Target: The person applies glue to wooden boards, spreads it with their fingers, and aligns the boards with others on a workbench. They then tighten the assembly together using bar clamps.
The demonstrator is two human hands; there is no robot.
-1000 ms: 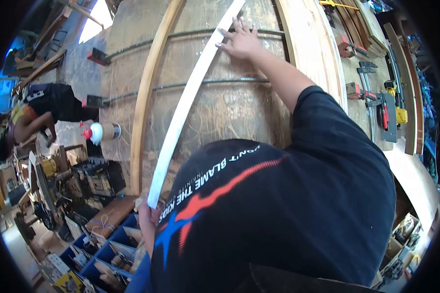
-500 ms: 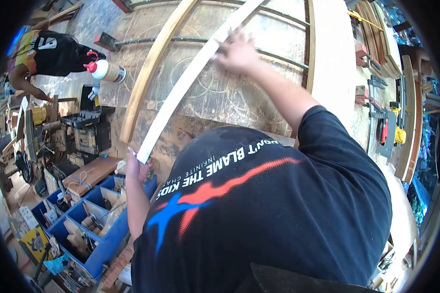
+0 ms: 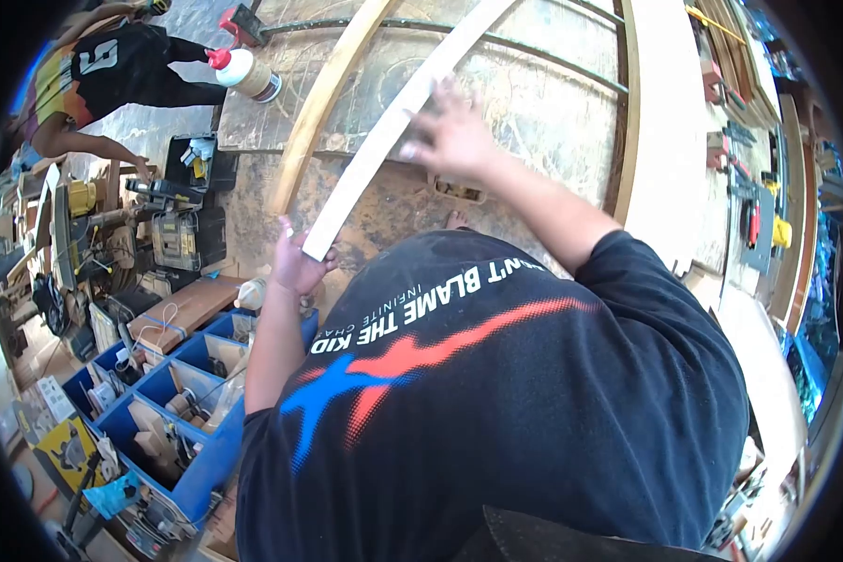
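A long wooden strip [image 3: 377, 148] with a white, shiny upper face slants across the workbench [image 3: 384, 201]. Its near end rests in my left hand [image 3: 302, 262], thumb on one side and fingers on the other. My right hand [image 3: 451, 131] is beside the middle of the strip, fingers spread, with the fingertips right at its edge. A second, bare wooden strip [image 3: 320, 108] lies alongside to the left. Beyond that stands a white bottle [image 3: 251, 75] with a red cap.
Dark clamp bars [image 3: 553, 58] run across the bench, with a wooden rail [image 3: 628, 122] at the right. A blue divided bin [image 3: 206, 468] sits at lower left. Another person [image 3: 103, 75] bends near toolboxes [image 3: 187, 234]. More clamps [image 3: 721, 155] lie at far right.
The view has shifted, so the bench and bottle appear farther up and right. My left hand still holds the strip's end; my right hand has slid nearer along it, fingers spread.
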